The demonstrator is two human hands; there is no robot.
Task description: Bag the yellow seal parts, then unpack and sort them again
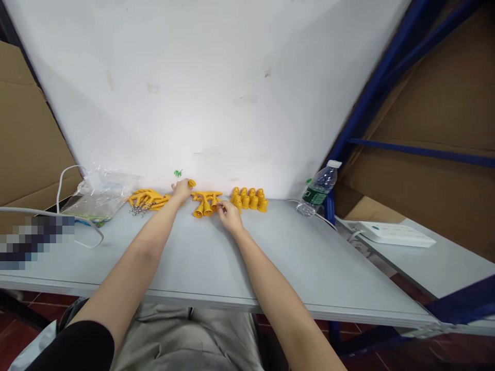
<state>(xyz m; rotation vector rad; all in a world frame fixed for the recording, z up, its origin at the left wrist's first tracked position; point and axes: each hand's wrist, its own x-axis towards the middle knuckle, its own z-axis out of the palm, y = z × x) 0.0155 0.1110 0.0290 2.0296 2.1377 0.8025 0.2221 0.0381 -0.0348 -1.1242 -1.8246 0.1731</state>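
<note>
Both my arms reach out to the far edge of a grey table (201,263). My left hand (181,190) pinches a small yellow plastic piece (191,183) next to a branched yellow sprue (206,201) of cone-shaped parts. My right hand (230,214) is closed, its fingertips touching the right end of that sprue. To the left lies a pile of yellow sprues with small metal parts (147,200). To the right stands a cluster of several loose yellow cones (250,199).
A clear plastic bag (102,193) lies at the back left beside a white cable (62,180). A water bottle (319,189) lies at the back right. A white power strip (394,233) sits on a second table. Cardboard and blue racking flank a white wall.
</note>
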